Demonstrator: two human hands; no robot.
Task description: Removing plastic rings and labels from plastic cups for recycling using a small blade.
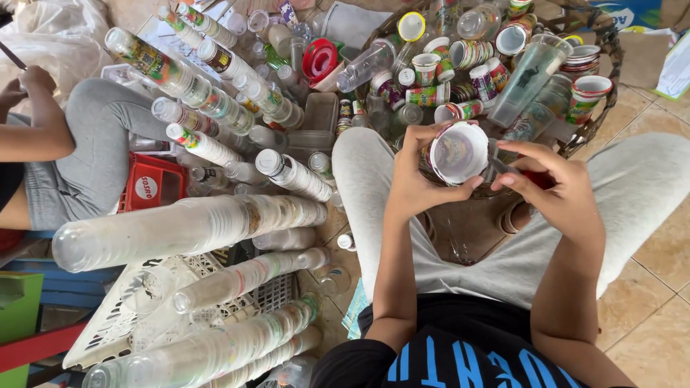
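Gripping a plastic cup (458, 153) above the lap, the left hand (417, 179) curls closed around it; the right hand (557, 188) pinches its rim. Beyond, a wicker basket (602, 108) holds more labelled cups (471, 54).

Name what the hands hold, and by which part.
Left hand grips a plastic cup around its rim and side; right hand pinches a small tool at the cup's rim.

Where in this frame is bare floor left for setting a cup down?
Bare tile lies right of the person's right leg, below the basket. A small patch shows between the legs under the left hand and right hand. Left of the legs, stacked cups and bottles crowd everything.
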